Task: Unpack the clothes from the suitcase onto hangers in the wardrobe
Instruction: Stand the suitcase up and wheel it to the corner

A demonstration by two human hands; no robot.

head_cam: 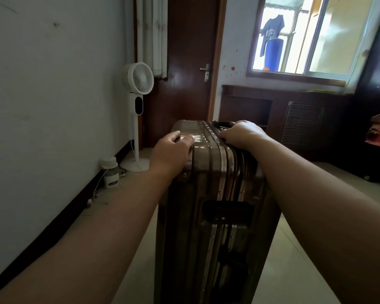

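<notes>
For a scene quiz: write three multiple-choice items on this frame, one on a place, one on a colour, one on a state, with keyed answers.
1. Where does the fan stand?
A. by the left wall, near the door
B. under the window
C. on the suitcase

2. What colour is the suitcase shell?
A. red
B. brown
C. white

3. What state is the suitcase in?
A. lying open
B. upright and closed
C. empty on its side

Answers:
1 A: the fan stands against the left wall beside the door.
2 B: the suitcase is glossy brown.
3 B: it stands upright, shut, with the left hand and right hand resting on top.
</notes>
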